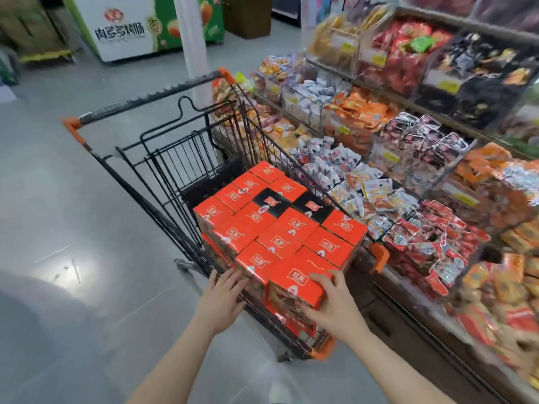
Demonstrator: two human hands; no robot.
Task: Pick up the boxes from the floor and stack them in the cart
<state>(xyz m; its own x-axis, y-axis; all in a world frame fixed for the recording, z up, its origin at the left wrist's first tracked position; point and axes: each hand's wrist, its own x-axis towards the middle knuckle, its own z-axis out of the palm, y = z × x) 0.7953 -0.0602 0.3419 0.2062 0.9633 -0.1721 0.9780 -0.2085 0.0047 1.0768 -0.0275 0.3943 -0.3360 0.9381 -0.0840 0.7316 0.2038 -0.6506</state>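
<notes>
The box (297, 282) gripped by the right hand (335, 307) is glossy printed card, orange, with a sheen on its top face. The stacked boxes (280, 228) beyond the grip share this finish; two are black card. The cart (186, 158) enclosing them is black-coated metal wire, with smooth orange plastic corner bumpers (379, 258) just right of the grip. The handle (151, 97), far beyond the grip, looks dark and rough-textured. The floor (73, 214) left of the grip is smooth, grey and reflective. The snack packets (364, 193) to the right are shiny plastic film.
</notes>
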